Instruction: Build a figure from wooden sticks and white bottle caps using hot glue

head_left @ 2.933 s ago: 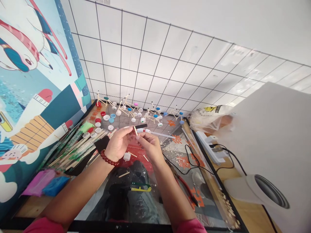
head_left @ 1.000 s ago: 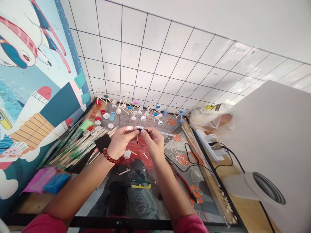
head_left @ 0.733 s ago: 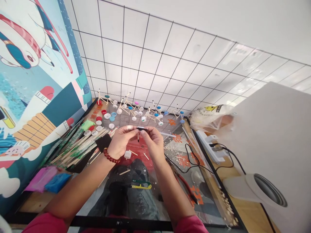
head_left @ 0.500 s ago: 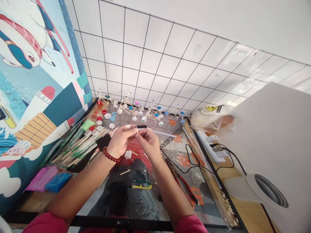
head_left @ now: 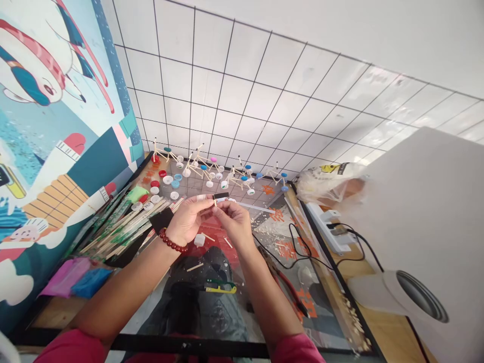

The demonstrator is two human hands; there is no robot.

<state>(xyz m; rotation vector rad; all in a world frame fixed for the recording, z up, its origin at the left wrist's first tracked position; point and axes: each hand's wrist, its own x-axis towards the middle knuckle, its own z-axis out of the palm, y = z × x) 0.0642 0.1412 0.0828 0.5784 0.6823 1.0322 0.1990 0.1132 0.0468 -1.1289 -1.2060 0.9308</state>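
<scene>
My left hand [head_left: 189, 218] and my right hand [head_left: 235, 222] meet over the glass tabletop. Between their pinched fingertips is a short wooden stick [head_left: 215, 202] with a dark upper end. Just beyond the fingers shows a black strip [head_left: 221, 195]; whether a hand touches it I cannot tell. Below the hands lie a small white block [head_left: 199, 240] and loose stick pieces, one of them a short stick [head_left: 195, 267]. Yellow-handled thread snips [head_left: 221, 289] rest nearer to me.
Small stick figures [head_left: 232, 176] on bottle caps line the back edge. At left are loose caps [head_left: 167, 180], a bundle of wooden sticks [head_left: 124, 229] and pink and blue packets [head_left: 91, 283]. Red-handled pliers [head_left: 291, 292], a black cable [head_left: 302, 257] and a power strip [head_left: 333, 229] lie at right.
The stick between my fingertips now stands more upright and shows its dark end. My right fingers have shifted slightly; the objects on the table stay where they were.
</scene>
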